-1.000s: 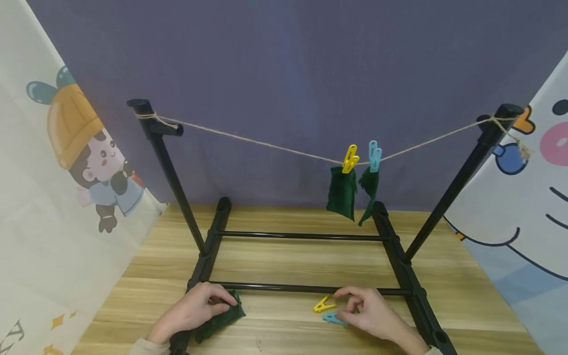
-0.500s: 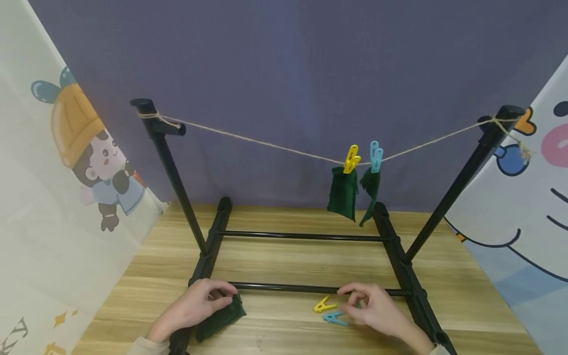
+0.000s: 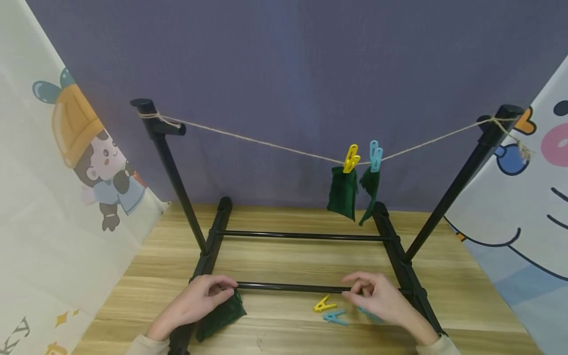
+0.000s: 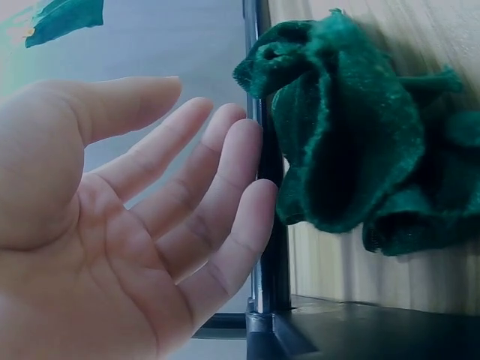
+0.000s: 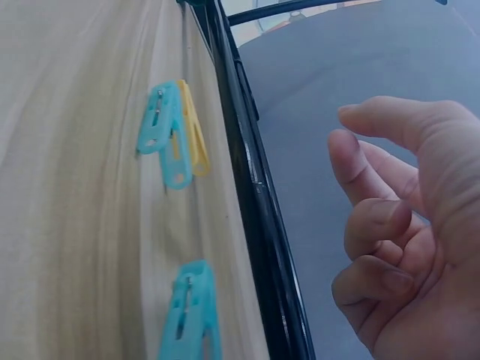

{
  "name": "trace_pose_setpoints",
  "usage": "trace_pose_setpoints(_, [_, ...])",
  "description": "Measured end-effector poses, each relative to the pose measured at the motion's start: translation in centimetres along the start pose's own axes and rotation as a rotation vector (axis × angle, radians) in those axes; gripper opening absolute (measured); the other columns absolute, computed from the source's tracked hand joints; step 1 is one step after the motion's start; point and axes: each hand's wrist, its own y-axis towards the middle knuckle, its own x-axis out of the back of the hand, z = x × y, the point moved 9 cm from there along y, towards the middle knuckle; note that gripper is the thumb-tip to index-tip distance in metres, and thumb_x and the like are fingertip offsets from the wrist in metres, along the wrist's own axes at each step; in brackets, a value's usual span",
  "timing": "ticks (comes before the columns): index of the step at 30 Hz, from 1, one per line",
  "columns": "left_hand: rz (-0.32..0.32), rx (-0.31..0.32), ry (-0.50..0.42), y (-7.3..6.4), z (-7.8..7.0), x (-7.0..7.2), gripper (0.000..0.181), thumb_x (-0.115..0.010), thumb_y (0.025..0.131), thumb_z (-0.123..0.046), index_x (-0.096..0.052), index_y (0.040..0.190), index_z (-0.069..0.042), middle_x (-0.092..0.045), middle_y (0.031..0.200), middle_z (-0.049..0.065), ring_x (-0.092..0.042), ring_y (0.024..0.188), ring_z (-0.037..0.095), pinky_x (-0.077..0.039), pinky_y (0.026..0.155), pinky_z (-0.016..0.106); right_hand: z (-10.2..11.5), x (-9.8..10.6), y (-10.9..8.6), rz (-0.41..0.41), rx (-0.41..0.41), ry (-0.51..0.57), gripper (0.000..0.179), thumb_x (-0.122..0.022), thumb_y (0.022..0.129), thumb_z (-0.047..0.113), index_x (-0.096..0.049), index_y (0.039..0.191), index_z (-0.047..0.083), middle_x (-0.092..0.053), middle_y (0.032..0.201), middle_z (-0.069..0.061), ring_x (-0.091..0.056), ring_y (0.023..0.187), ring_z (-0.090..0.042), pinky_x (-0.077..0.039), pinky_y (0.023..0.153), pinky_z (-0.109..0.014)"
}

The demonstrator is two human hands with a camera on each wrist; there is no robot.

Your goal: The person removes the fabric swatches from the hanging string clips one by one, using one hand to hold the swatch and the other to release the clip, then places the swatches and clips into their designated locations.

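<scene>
My left hand [image 3: 199, 301], fingers relaxed and holding nothing, is over a folded dark green cloth [image 3: 222, 318] at the rack's front left corner. In the left wrist view, the bunched cloth [image 4: 352, 127] lies beyond the fingertips, apart from them. My right hand [image 3: 379, 298] hovers above the front bar with loosely bent fingers; in the right wrist view nothing is between thumb and forefinger. Below and left of it on the table lie a yellow clothespin [image 3: 325, 304] and a blue clothespin [image 3: 336, 317]. A second blue clothespin [image 3: 370, 315] is partly hidden under that hand.
A black rack [image 3: 284, 287] carries a sagging string [image 3: 266, 144] between two posts. From it hang two green cloths [image 3: 342, 195], one pinned by a yellow clothespin [image 3: 352, 159], the other by a blue clothespin [image 3: 375, 157]. A grey-blue backdrop [image 3: 266, 59] stands behind the wooden table [image 3: 284, 330].
My right hand has moved slightly up and right, away from the clothespins, and the second blue clothespin has come into sight. My left hand has risen a little off the cloth.
</scene>
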Motion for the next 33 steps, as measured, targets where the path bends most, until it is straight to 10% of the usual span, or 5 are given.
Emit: trace_pose_setpoints(33, [-0.135, -0.066, 0.051, 1.7, -3.2, 1.1, 0.018, -0.068, 0.106, -0.021, -0.077, 0.118, -0.012, -0.080, 0.113, 0.009, -0.070, 0.095, 0.004, -0.059, 0.081, 0.025, 3.5, 2.2, 1.6, -0.065, 0.121, -0.023, 0.017, -0.076, 0.100, 0.013, -0.076, 0.117, 0.014, -0.077, 0.082, -0.007, -0.045, 0.051, 0.001, -0.042, 0.046, -0.024])
